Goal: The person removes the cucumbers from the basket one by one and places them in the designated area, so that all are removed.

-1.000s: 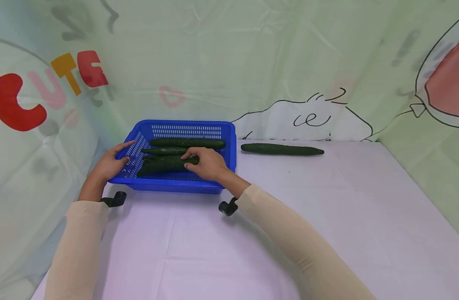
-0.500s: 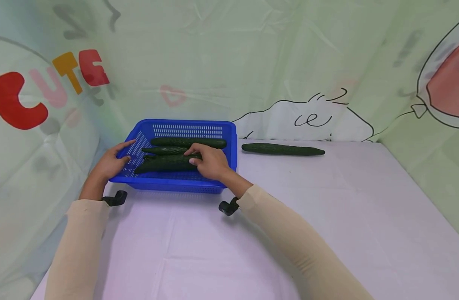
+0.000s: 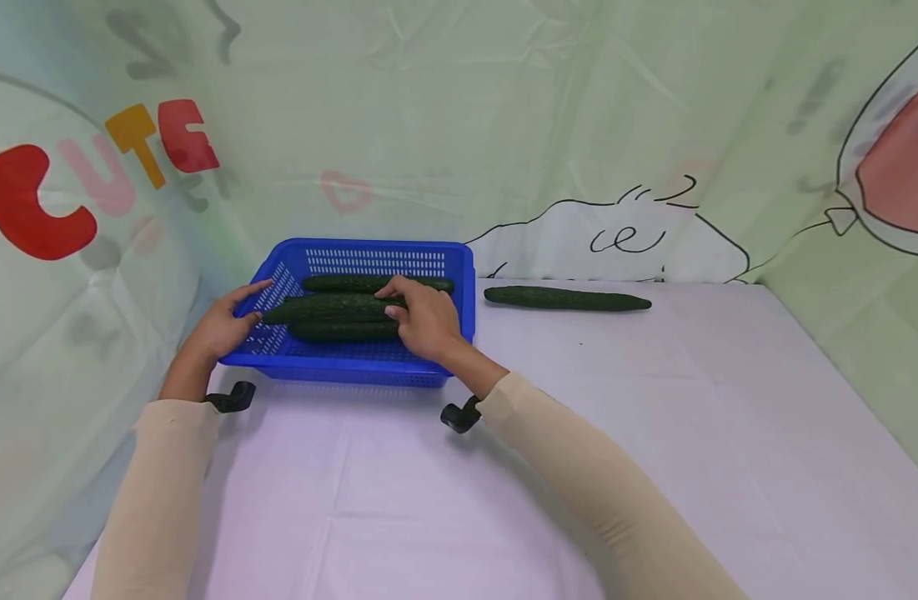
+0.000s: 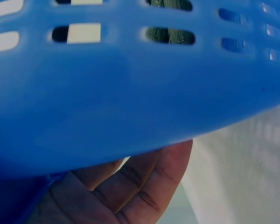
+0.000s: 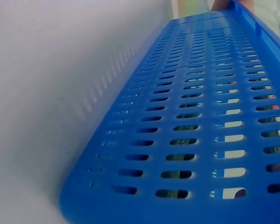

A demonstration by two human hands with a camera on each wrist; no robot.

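Basket (image 3: 338,364) gripped by the left hand (image 3: 222,329), thumb over its rim; right hand (image 3: 431,321), reaching inside, pinches a cucumber (image 3: 327,309) that points toward the left hand. Another cucumber (image 3: 567,298) lies right of both hands.

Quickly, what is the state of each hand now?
Left hand: holding the blue basket at its left end.
Right hand: holding a cucumber inside the blue basket.

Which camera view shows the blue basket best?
The head view: the blue basket shows there with rim and inside. The left wrist view shows mainly part of its wall; the right wrist view, mainly one slotted side.
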